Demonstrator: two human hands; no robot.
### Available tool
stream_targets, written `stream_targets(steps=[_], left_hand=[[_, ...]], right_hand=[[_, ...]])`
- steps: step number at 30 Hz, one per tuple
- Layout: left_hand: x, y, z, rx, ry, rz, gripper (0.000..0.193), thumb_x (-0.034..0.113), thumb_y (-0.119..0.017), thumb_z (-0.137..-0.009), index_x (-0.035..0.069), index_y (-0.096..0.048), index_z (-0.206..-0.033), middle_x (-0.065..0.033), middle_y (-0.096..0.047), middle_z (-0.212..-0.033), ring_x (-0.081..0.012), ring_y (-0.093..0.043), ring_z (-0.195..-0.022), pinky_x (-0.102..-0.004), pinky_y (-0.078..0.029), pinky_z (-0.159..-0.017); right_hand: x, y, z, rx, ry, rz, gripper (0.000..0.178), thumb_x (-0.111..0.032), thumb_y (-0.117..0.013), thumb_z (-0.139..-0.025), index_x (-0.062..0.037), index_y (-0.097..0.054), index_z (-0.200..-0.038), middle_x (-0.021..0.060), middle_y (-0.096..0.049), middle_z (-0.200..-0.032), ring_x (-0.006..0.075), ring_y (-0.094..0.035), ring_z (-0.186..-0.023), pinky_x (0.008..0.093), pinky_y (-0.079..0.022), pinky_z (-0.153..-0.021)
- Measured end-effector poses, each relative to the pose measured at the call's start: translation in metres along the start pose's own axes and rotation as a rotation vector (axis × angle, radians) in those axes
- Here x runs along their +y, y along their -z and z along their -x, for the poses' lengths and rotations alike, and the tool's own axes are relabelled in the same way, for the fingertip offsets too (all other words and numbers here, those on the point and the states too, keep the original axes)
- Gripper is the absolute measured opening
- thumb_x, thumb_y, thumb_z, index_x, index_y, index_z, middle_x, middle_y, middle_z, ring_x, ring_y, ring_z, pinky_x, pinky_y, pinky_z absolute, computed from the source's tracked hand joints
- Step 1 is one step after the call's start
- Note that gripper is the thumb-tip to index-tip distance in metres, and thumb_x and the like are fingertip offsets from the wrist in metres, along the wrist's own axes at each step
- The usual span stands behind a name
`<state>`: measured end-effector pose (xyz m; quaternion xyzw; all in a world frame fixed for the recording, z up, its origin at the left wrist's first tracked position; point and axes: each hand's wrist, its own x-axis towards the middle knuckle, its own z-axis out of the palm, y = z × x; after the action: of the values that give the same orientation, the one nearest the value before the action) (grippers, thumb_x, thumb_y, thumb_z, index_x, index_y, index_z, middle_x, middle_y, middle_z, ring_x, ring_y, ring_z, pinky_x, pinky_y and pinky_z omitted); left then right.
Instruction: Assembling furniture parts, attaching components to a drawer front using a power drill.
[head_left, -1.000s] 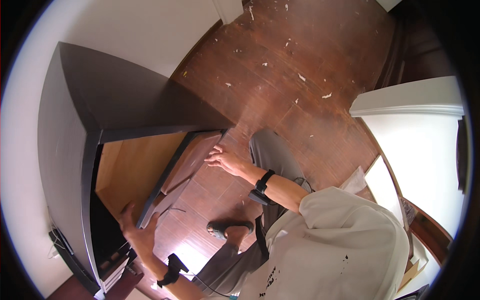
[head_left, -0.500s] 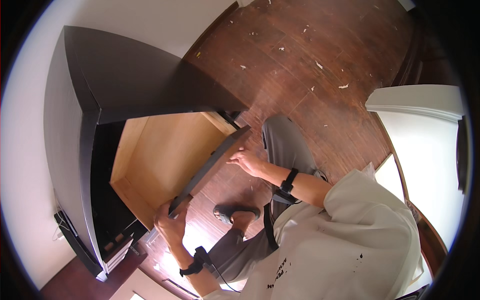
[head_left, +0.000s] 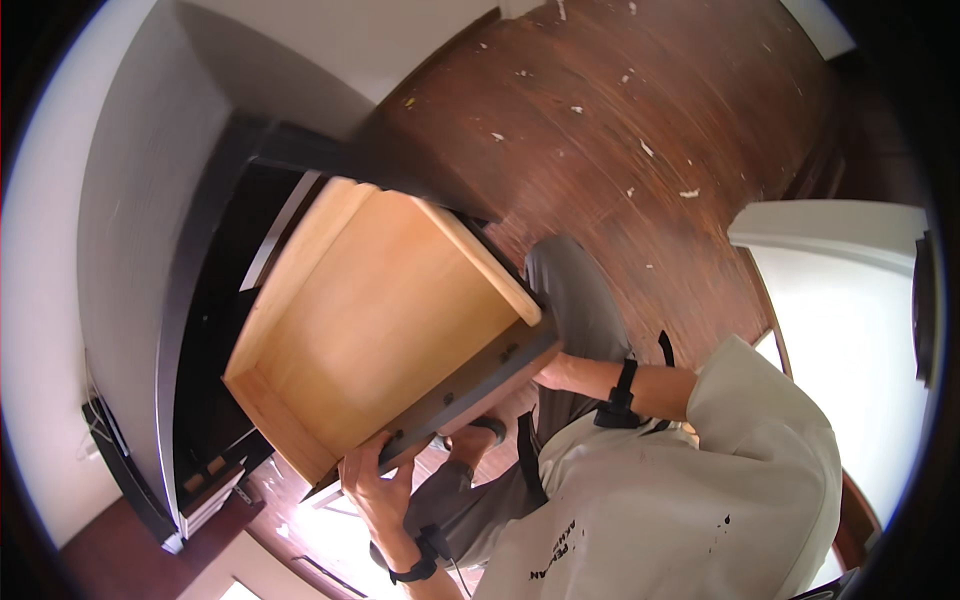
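A light wooden drawer [head_left: 380,290] with a dark front panel [head_left: 470,375] sticks far out of a dark cabinet [head_left: 185,250], tilted toward me. Its inside is bare wood. My left hand [head_left: 375,490] grips the left end of the front panel, with the thumb and fingers around its edge. At the panel's right end, my right hand [head_left: 552,372] holds it from the outer side; the fingers are mostly hidden behind the panel. Small dark fittings show along the panel's inner face.
White scraps [head_left: 647,148] lie scattered on the brown wooden floor [head_left: 560,170]. My knee [head_left: 575,280] is close to the drawer's right corner, and my sandalled foot [head_left: 480,435] is beneath the front. A white piece of furniture [head_left: 840,290] stands at the right.
The drawer has come further out of the cabinet toward me, and its front has tipped so the inner face shows. Both hands have moved right and nearer to my body with it.
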<state>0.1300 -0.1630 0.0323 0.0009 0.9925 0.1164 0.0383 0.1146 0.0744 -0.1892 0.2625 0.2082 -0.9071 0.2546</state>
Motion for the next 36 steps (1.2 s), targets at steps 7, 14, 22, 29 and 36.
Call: stream_targets(steps=[7,14,22,29,36], left_hand=[[0.008,0.007,0.02,-0.029,0.021,0.011,0.035,0.013,-0.077,-0.057,0.006,-0.068,-0.09,-0.0095,-0.067,-0.086,-0.0291,-0.062,-0.082,-0.04,-0.045,-0.084],[0.017,0.005,0.052,0.054,0.086,0.108,0.035,0.011,-0.075,-0.06,0.007,-0.066,-0.093,-0.0077,-0.067,-0.095,-0.0269,-0.062,-0.09,-0.0464,-0.042,-0.093],[0.023,-0.02,0.128,0.475,0.09,0.817,0.023,0.008,-0.072,-0.071,0.004,-0.064,-0.092,-0.012,-0.066,-0.091,-0.0251,-0.064,-0.088,-0.0414,-0.046,-0.088],[0.03,-0.082,0.118,0.19,0.808,1.652,0.042,0.0,-0.062,-0.08,-0.004,-0.051,-0.121,-0.0118,-0.063,-0.106,-0.0252,-0.062,-0.099,-0.0385,-0.052,-0.085],[0.015,-0.086,0.067,0.167,0.721,1.641,0.058,0.012,-0.065,-0.079,-0.003,-0.043,-0.13,-0.017,-0.06,-0.117,-0.0328,-0.062,-0.106,-0.0461,-0.054,-0.089]], right_hand=[[-0.025,0.001,0.036,-0.092,-0.228,0.16,0.025,-0.017,-0.058,-0.092,-0.0067,-0.057,-0.115,0.0039,-0.065,-0.104,0.015,-0.061,-0.093,0.0367,-0.049,-0.082],[-0.026,0.014,0.054,-0.102,-0.383,0.269,0.026,-0.016,-0.058,-0.091,-0.0053,-0.057,-0.116,0.0057,-0.064,-0.104,0.0163,-0.061,-0.094,0.036,-0.05,-0.083],[-0.03,0.016,0.063,-0.093,-0.451,0.337,0.028,-0.014,-0.058,-0.091,-0.0036,-0.056,-0.116,0.0077,-0.064,-0.104,0.0177,-0.061,-0.094,0.0352,-0.05,-0.083],[-0.033,0.027,0.067,-0.1,-0.448,0.327,0.029,-0.013,-0.058,-0.09,-0.0021,-0.055,-0.117,0.0095,-0.064,-0.104,0.0189,-0.062,-0.095,0.0346,-0.05,-0.084],[-0.039,0.025,0.068,0.006,-0.427,0.385,0.03,-0.011,-0.058,-0.09,-0.0007,-0.055,-0.118,0.0113,-0.064,-0.104,0.0201,-0.062,-0.095,0.0339,-0.05,-0.085]])
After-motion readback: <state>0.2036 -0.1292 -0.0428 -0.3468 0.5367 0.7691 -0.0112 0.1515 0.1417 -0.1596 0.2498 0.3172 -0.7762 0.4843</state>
